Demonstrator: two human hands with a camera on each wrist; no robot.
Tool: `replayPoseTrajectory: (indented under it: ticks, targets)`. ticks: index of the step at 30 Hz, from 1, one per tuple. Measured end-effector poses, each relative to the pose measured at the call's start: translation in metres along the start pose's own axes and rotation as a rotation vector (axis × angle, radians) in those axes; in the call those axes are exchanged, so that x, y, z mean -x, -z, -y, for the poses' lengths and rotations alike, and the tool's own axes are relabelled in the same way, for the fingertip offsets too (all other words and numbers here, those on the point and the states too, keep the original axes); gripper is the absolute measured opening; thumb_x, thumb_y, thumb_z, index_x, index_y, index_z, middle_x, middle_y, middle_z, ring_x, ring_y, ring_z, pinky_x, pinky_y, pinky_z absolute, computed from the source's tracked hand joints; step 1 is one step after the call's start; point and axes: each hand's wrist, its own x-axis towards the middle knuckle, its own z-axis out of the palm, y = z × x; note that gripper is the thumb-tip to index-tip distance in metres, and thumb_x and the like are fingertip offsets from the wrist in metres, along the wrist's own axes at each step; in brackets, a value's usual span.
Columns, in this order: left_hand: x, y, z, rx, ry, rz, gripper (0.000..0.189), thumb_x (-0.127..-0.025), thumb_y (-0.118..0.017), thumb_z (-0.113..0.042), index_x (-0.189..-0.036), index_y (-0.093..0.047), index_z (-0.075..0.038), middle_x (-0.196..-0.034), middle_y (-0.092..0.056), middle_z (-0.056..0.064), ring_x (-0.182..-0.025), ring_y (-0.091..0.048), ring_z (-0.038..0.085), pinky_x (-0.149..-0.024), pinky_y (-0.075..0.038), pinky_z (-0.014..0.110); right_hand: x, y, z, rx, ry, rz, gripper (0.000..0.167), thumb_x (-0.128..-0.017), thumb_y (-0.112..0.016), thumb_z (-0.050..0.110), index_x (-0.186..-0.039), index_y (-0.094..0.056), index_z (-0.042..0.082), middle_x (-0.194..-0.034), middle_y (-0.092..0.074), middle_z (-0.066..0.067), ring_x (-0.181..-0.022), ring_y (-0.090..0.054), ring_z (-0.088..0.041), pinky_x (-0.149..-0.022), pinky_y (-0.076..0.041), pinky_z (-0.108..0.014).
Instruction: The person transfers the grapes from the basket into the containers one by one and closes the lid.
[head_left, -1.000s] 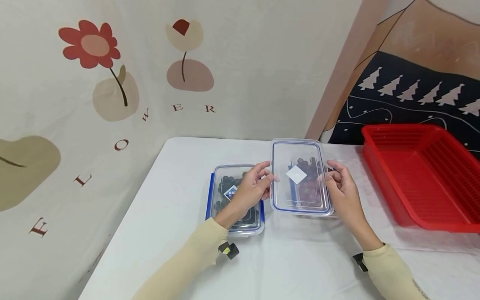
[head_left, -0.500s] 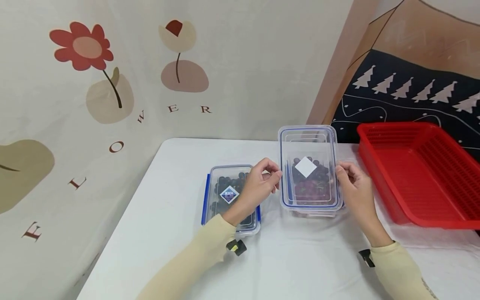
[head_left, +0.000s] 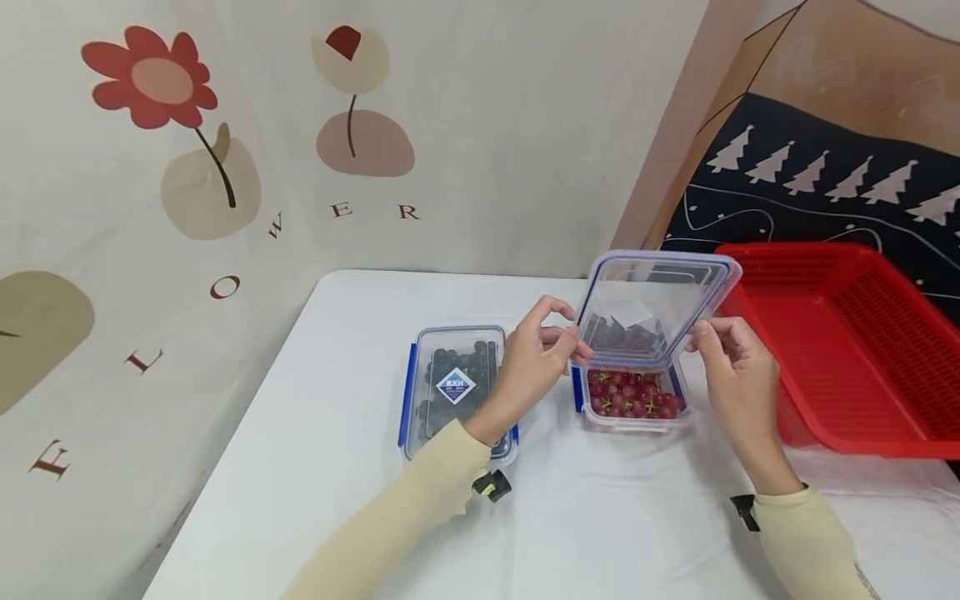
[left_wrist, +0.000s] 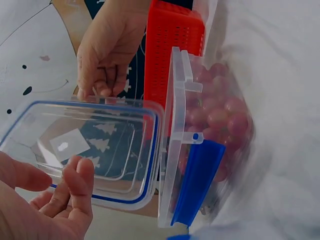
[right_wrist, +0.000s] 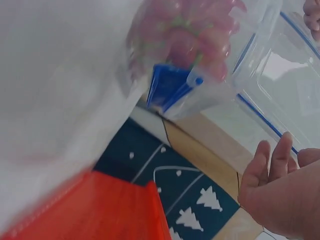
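My left hand (head_left: 531,360) and right hand (head_left: 738,375) hold a clear lid (head_left: 660,283) with a blue seal by its two side edges. It is tilted steeply over a clear food container (head_left: 637,425) of red grapes (head_left: 633,396). Dark fruit shows through the lid at the back of that container. In the left wrist view the lid (left_wrist: 112,172) stands close to the container's rim; whether they touch I cannot tell. A blue side clip (left_wrist: 200,182) hangs down. Left of my left hand sits a second, lidded container (head_left: 456,425) of dark grapes (head_left: 450,358).
An openwork red plastic basket (head_left: 840,350) stands to the right, close beyond my right hand. The white table (head_left: 337,400) meets a printed cloth backdrop (head_left: 495,167) at the back.
The lid was facing me nearly flat over the container; now it is tipped, its far edge raised, and the red grapes in front show uncovered. Both hands have shifted right with it.
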Motion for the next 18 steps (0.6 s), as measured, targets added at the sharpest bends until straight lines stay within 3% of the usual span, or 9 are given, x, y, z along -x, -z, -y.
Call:
replayPoseTrajectory:
  ticks: [4, 8, 10, 15, 18]
  targets:
    - [-0.001, -0.005, 0.001, 0.027, -0.013, 0.01, 0.013, -0.115, -0.052, -0.011, -0.126, -0.059, -0.012, -0.102, -0.081, 0.011, -0.095, -0.077, 0.025, -0.075, -0.059, 0.032, 0.002, 0.008, 0.0, 0.064, 0.059, 0.011, 0.019, -0.11, -0.068, 0.018, -0.118, -0.076, 0.002, -0.098, -0.077, 0.008, -0.097, -0.065, 0.003, -0.082, -0.046, -0.015]
    - [-0.001, -0.011, 0.002, 0.078, 0.008, 0.031, 0.026, -0.12, -0.044, -0.032, -0.132, -0.058, -0.012, -0.114, -0.079, 0.01, -0.104, -0.076, 0.026, -0.08, -0.061, 0.038, 0.006, 0.017, -0.006, 0.08, 0.091, 0.049, 0.016, -0.108, -0.07, 0.011, -0.12, -0.077, 0.003, -0.106, -0.079, 0.0, -0.101, -0.066, 0.006, -0.09, -0.047, -0.013]
    - [0.001, -0.013, 0.003, 0.084, 0.037, 0.039, 0.033, -0.12, -0.043, -0.04, -0.135, -0.058, -0.014, -0.118, -0.078, 0.009, -0.102, -0.076, 0.027, -0.085, -0.062, 0.045, 0.009, 0.022, -0.011, 0.094, 0.098, 0.058, 0.019, -0.103, -0.071, 0.004, -0.121, -0.077, 0.004, -0.103, -0.078, 0.004, -0.087, -0.061, 0.006, -0.077, -0.046, -0.012]
    - [0.005, -0.016, 0.007, 0.007, 0.086, 0.028, 0.042, -0.116, -0.053, -0.044, -0.146, -0.058, -0.016, -0.132, -0.076, 0.003, -0.092, -0.075, 0.024, -0.092, -0.06, 0.051, 0.013, 0.031, -0.022, 0.083, 0.07, 0.159, 0.036, -0.104, -0.062, -0.002, -0.136, -0.076, 0.007, -0.115, -0.071, 0.023, -0.088, -0.059, 0.005, -0.071, -0.044, -0.011]
    - [0.007, -0.018, 0.008, -0.038, 0.099, 0.046, 0.049, -0.114, -0.057, -0.045, -0.154, -0.056, -0.017, -0.144, -0.07, 0.006, -0.108, -0.075, 0.022, -0.097, -0.059, 0.047, 0.013, 0.035, -0.027, 0.066, 0.024, 0.241, 0.035, -0.113, -0.056, 0.009, -0.145, -0.071, 0.008, -0.127, -0.072, 0.016, -0.099, -0.062, 0.001, -0.079, -0.045, -0.012]
